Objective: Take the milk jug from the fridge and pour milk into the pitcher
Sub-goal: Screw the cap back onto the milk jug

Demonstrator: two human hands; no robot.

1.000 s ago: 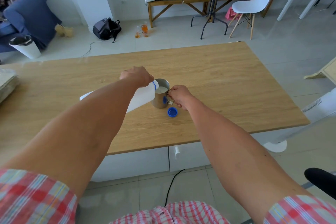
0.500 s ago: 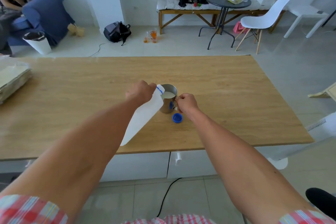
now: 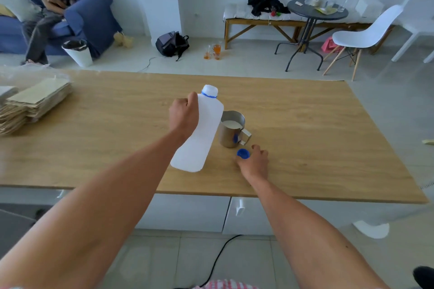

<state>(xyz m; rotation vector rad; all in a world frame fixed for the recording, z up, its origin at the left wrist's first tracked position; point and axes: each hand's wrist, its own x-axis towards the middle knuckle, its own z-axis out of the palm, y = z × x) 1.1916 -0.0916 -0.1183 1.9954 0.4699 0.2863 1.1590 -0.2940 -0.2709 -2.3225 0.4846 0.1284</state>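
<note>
My left hand (image 3: 183,115) grips a white plastic milk jug (image 3: 199,138) near its top, holding it nearly upright and slightly tilted just left of the pitcher. The jug's neck has a blue ring and no cap. A steel pitcher (image 3: 231,129) stands on the wooden table (image 3: 305,138), with milk visible inside and its handle pointing right. A blue cap (image 3: 243,154) lies on the table in front of the pitcher. My right hand (image 3: 254,162) rests over the cap with fingertips touching it.
A stack of flat cardboard pieces (image 3: 30,103) sits at the table's left end. Beyond the table are a round dark table (image 3: 315,13), a white chair (image 3: 366,35), a bench (image 3: 263,19), and a person on a blue sofa (image 3: 77,14).
The jug has swung from its pouring tilt over the pitcher back to nearly upright. My right hand has left the pitcher handle and moved down to the blue cap.
</note>
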